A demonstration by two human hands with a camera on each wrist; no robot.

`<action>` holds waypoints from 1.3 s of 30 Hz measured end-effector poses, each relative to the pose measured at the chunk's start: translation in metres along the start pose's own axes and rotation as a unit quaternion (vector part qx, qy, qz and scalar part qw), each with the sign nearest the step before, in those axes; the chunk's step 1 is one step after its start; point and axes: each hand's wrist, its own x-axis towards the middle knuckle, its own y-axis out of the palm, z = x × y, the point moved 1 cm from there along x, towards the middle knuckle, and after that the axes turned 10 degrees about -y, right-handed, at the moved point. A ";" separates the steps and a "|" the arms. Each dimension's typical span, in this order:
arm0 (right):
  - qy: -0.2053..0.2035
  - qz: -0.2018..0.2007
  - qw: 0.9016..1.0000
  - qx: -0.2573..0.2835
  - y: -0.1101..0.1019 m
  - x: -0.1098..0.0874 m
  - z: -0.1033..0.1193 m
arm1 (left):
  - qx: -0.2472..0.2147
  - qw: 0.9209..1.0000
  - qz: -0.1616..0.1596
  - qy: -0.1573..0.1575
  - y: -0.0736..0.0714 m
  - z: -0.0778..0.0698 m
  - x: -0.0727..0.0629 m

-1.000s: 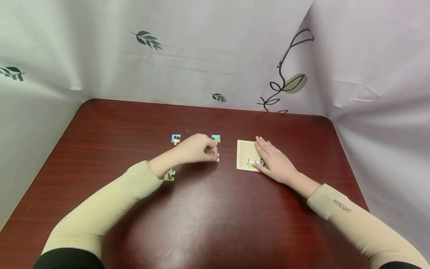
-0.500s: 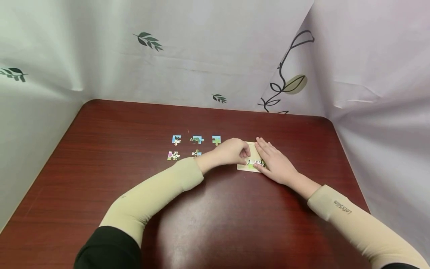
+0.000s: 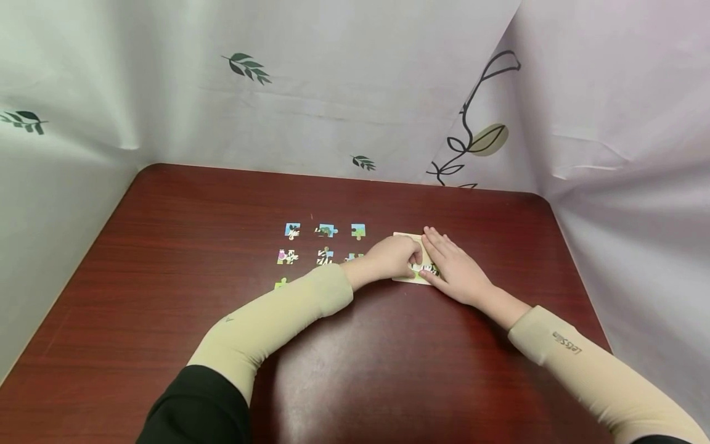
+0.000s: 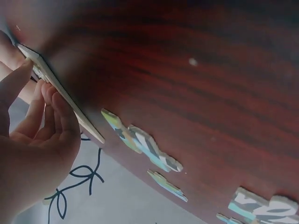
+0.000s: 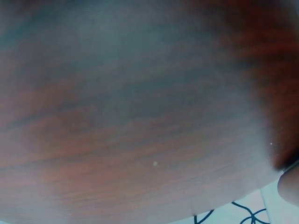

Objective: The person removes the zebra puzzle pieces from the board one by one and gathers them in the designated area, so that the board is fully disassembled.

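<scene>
A square wooden puzzle tray [image 3: 407,235] lies right of centre on the table, with black, white and green picture pieces [image 3: 426,269] along its near side. My left hand [image 3: 389,256] reaches over the tray with bent fingers. In the left wrist view its thumb and fingertips [image 4: 46,88] close on a small pale piece at the tray's face, mostly hidden. My right hand [image 3: 457,270] rests with straight fingers on the tray's right side. Several loose jigsaw pieces lie in rows to the left, such as a blue-and-green one [image 3: 358,230] and a pink-and-white one [image 3: 286,256].
The dark red wood table [image 3: 355,382] extends all around the tray. My left forearm [image 3: 283,314] partly covers the nearest row of pieces. A pale curtain [image 3: 333,92] with leaf prints hangs behind the table's far edge.
My left hand has moved right from the loose pieces to the tray, then slightly farther right and nearer. My right hand has stayed on the tray. More loose pieces are uncovered.
</scene>
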 end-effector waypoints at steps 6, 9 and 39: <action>0.001 0.004 1.000 -0.001 0.000 -0.001 -0.001 | -0.004 1.000 -0.011 0.003 0.001 0.000 -0.001; 0.001 0.006 1.000 -0.003 0.000 -0.002 -0.001 | -0.004 1.000 -0.011 0.003 0.002 0.001 -0.001; -0.016 0.014 1.000 0.000 0.003 -0.015 -0.002 | -0.014 1.000 -0.001 0.001 0.003 0.003 0.003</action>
